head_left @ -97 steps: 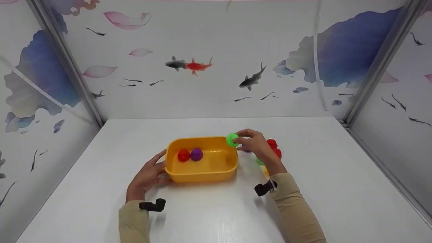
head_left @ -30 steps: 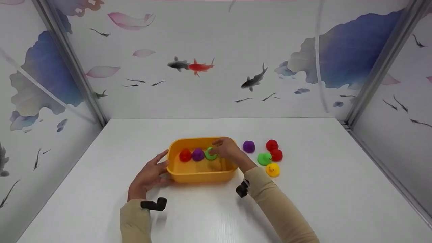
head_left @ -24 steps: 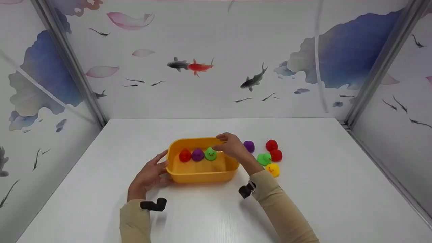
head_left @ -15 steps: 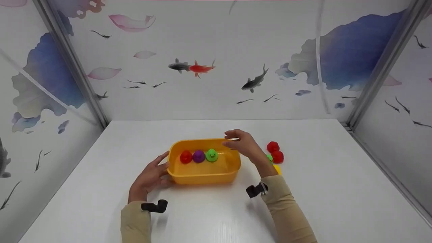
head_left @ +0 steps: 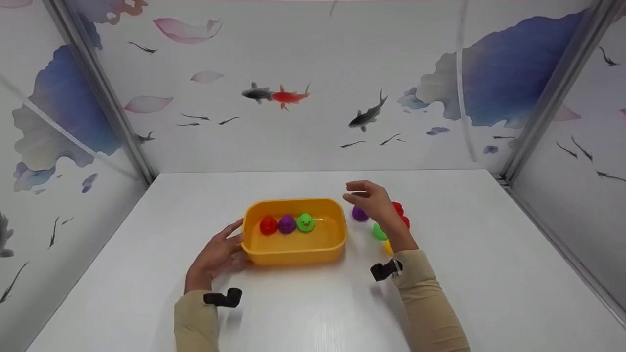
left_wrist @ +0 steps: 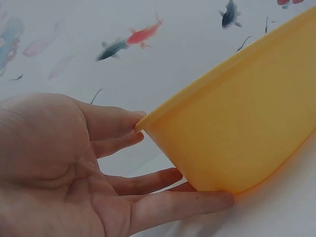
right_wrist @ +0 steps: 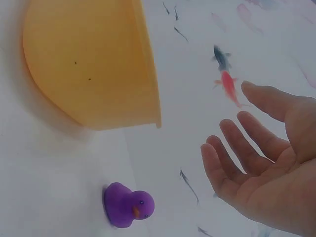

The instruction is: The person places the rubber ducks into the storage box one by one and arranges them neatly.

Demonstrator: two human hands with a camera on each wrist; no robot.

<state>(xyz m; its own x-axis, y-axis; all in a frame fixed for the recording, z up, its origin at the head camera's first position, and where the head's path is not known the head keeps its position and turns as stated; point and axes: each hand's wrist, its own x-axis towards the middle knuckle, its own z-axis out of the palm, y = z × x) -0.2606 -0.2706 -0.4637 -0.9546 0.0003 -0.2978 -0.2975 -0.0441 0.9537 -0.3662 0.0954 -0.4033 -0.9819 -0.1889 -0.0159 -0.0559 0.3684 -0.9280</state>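
A yellow plastic tub (head_left: 293,257) stands on the white table. In it, a red toy (head_left: 268,225), a purple toy (head_left: 286,224) and a green rubber duck (head_left: 305,223) sit in a row. My left hand (head_left: 218,253) is at the tub's left end; in the left wrist view, fingertips touch the tub's rim and outer wall (left_wrist: 232,128), fingers fairly straight. Right of the tub, my right hand (head_left: 373,199) hovers with loosely bent fingers and holds nothing. A purple rubber duck (right_wrist: 126,205) stands on the table below it.
Beyond my right hand, partly hidden by it and the wrist, lie red toys (head_left: 398,209), a green duck (head_left: 379,231) and a yellow duck (head_left: 389,248). White walls printed with fish enclose the table (head_left: 293,313) at the back and sides.
My right hand carried the green duck into the tub, let go of it beside the purple toy, then rose and moved right, out of the tub. The left hand has stayed at the tub's end.
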